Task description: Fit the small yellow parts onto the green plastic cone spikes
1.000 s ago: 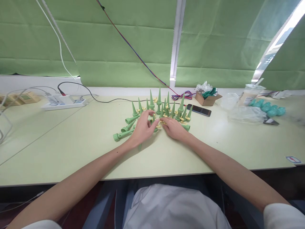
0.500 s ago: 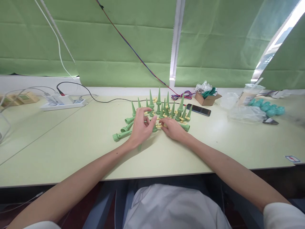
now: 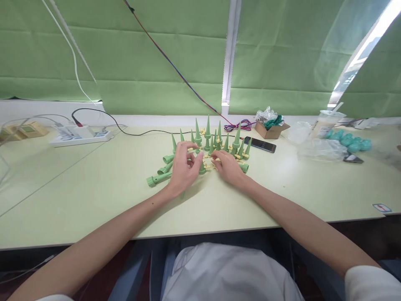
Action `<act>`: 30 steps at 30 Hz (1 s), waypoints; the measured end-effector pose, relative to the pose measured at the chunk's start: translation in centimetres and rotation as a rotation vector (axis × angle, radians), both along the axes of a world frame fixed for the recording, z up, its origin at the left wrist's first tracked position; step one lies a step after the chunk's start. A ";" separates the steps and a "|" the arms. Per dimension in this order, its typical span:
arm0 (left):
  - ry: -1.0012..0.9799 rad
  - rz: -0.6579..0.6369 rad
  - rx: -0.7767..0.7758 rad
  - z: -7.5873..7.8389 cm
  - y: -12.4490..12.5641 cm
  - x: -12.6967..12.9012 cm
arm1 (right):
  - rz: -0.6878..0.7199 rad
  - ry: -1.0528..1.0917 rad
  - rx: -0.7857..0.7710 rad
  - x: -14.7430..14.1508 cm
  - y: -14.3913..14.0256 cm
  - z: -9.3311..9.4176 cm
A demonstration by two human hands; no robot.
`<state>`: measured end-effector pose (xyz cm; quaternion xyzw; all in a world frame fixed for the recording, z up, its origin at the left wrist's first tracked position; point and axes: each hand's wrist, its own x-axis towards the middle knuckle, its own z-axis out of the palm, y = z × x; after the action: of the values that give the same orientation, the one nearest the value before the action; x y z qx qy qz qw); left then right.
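Before you stretches the pale table [image 3: 94, 209]; at its middle, beyond and between your hands, stands the cluster of green spikes [image 3: 208, 130], most of them upright, points up; your left hand [image 3: 184, 167] arches over its near left side, thumb and index tips a little apart, and whether they grip anything you cannot tell from here; your right hand [image 3: 229, 168] lies lower on the near right side, fingers bent inward with the tips bunched, their hold likewise hidden; left of your left hand a green tube [image 3: 159, 179] lies on its side, its long axis slanting away toward your palm; the relation that counts is in the gap: the green cone [image 3: 202, 169] sits right at your left thumb, its axis seemingly upright, its upper part covered, so your left hand is the nearer; a small yellow piece [image 3: 208, 167] lies between that cone and your right fingertips.
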<state>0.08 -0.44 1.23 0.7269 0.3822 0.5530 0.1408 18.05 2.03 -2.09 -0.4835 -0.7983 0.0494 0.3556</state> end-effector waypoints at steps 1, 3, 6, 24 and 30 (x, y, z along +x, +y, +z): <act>-0.007 0.002 0.004 0.0 0.0 0.0 | -0.001 0.036 0.027 0.0 -0.1 0.1; -0.012 -0.005 -0.007 0.1 0.0 0.0 | 0.012 0.117 0.086 -0.2 -0.5 0.5; 0.018 -0.027 -0.043 0.0 0.0 0.0 | 0.054 0.214 0.148 -0.5 -1.2 1.0; 0.031 -0.075 -0.126 -0.3 0.1 -0.1 | 0.212 0.338 0.198 -1.2 -2.6 1.5; 0.067 -0.078 -0.120 -0.3 0.1 -0.1 | 0.208 0.336 0.183 -1.2 -2.6 1.6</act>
<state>0.02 -0.35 0.96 0.7496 0.3907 0.4984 0.1924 16.80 -0.57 -0.50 -0.3493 -0.7745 0.0931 0.5191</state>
